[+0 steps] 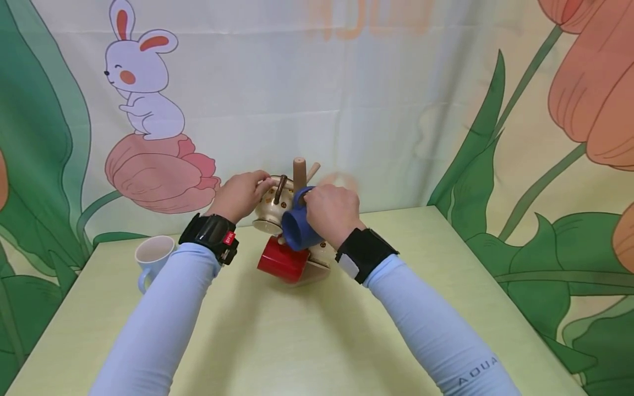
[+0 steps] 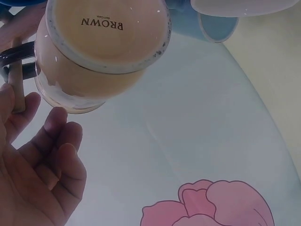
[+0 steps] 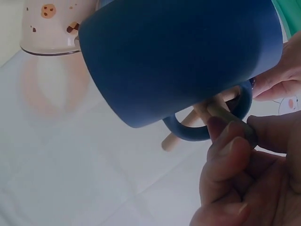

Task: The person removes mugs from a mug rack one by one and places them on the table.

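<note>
A wooden mug tree (image 1: pixel 299 173) stands near the back of the table with several mugs hung on its pegs. My right hand (image 1: pixel 335 212) pinches the tip of one peg (image 3: pixel 225 117), which passes through the handle of a blue mug (image 3: pixel 183 61). On the left side, my left hand (image 1: pixel 240 195) pinches another peg (image 2: pixel 18 89) between thumb and finger. That peg runs through the dark handle of a cream mug (image 2: pixel 103 42) with "BROWN" on its base. Below the blue mug hangs a red mug (image 1: pixel 282 260); a further cream mug (image 1: pixel 322 253) is partly hidden.
A pale mug with a light-blue handle (image 1: pixel 154 254) stands upright at the table's left, beside my left forearm. Behind the table (image 1: pixel 421 236) hangs a printed cloth (image 1: pixel 386 110) with a rabbit and tulips.
</note>
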The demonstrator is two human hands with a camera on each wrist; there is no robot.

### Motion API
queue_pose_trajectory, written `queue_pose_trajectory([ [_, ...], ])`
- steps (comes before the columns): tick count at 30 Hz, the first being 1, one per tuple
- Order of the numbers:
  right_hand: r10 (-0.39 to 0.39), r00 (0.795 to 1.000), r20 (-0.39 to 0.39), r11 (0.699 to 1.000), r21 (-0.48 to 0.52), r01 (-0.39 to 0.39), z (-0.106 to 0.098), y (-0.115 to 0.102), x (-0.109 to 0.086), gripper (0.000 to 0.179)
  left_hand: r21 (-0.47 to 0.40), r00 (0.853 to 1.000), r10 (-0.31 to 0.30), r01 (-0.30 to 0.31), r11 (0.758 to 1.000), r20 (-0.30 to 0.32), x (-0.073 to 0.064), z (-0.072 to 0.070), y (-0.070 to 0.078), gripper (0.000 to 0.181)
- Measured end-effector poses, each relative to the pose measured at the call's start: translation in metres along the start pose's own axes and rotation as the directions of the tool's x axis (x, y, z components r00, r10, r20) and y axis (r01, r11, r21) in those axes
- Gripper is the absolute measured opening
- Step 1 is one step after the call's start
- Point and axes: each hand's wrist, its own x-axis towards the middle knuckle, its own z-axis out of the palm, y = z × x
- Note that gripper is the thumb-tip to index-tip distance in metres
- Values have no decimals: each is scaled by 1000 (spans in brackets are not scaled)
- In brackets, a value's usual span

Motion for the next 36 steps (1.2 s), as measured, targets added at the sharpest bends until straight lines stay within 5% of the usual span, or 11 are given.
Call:
queue_pose_trajectory([
  [10,27,999,-36,999,25,-26,5,9,4,39,9,997,37,-37,999,-69,-4,5,-1,43],
  [23,104,995,8,988,112,-104,5,16,8,39,50,987,76,-69,996,-138,-12,10,-1,37],
  [36,109,994,-20,984,144,-105,8,21,11,40,35,987,62,-58,998,-150,-18,12,2,39],
])
